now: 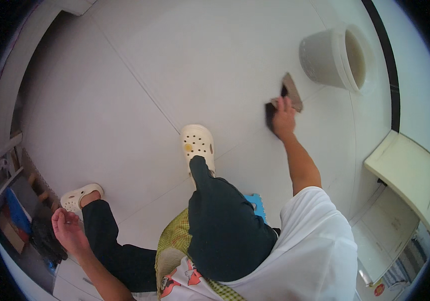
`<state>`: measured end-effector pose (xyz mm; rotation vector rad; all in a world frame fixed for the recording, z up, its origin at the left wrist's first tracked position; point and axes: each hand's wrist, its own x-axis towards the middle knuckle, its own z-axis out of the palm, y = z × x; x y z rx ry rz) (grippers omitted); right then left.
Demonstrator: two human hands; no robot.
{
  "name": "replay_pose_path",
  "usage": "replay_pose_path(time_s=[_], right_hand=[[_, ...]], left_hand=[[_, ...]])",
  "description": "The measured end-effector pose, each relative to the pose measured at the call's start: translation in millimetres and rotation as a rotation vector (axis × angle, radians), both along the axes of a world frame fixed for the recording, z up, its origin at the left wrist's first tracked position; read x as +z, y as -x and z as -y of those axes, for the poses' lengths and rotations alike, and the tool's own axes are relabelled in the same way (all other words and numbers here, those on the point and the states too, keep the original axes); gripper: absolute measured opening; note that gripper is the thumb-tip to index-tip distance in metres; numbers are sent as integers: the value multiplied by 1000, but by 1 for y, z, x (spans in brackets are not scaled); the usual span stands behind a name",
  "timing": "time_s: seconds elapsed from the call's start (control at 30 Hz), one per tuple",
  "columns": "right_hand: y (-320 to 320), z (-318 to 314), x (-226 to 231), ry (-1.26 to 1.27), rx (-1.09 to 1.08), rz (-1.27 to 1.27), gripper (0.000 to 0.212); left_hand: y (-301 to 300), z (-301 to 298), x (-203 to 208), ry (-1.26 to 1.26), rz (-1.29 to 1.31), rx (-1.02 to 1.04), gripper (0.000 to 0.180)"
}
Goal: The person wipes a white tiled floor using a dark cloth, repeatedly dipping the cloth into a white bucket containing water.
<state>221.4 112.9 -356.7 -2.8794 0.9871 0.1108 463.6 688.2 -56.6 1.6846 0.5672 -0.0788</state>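
My right hand (284, 120) reaches out to the white floor and grips a rag (292, 93). The rag is greyish brown with dark parts, folded and a little blurred; it lies against the floor, partly hidden by my fingers. Just beyond it to the right stands a whitish plastic bucket (320, 55) with cloudy, brownish liquid inside. My left hand (70, 232) is held off to the lower left, near my left shoe (77, 197). Its fingers are loosely bent, and nothing shows in them.
A blue plastic piece (256, 206) shows beneath my right thigh. My other cream clog (197, 140) rests mid-floor. A pale yellowish panel (405, 173) juts out at the right, near a wall with a black base strip (388, 55). Shelving with assorted items (24, 220) is at the left.
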Motion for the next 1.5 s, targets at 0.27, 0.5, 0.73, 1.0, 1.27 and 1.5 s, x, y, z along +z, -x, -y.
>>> replay_pose_path(time_s=[0.27,0.5,0.73,1.0,1.27,1.5], right_hand=[[80,68,66,187,-97,33,52],[56,-167,37,-395,258,177,50],[96,-109,11,-446,153,115,43],[165,40,63,-17,-237,18,24],[144,-195,30,-710,572,147,41],[221,-29,-5,-185,-158,30,32]], left_hand=[[5,2,-13,38,-41,-139,12],[21,2,-27,-182,6,-95,13],[21,-30,-26,-268,-33,-147,20],[39,24,-26,-202,-71,-184,16],[48,81,-25,-260,-25,-259,10],[38,41,-9,-271,-24,-257,11]])
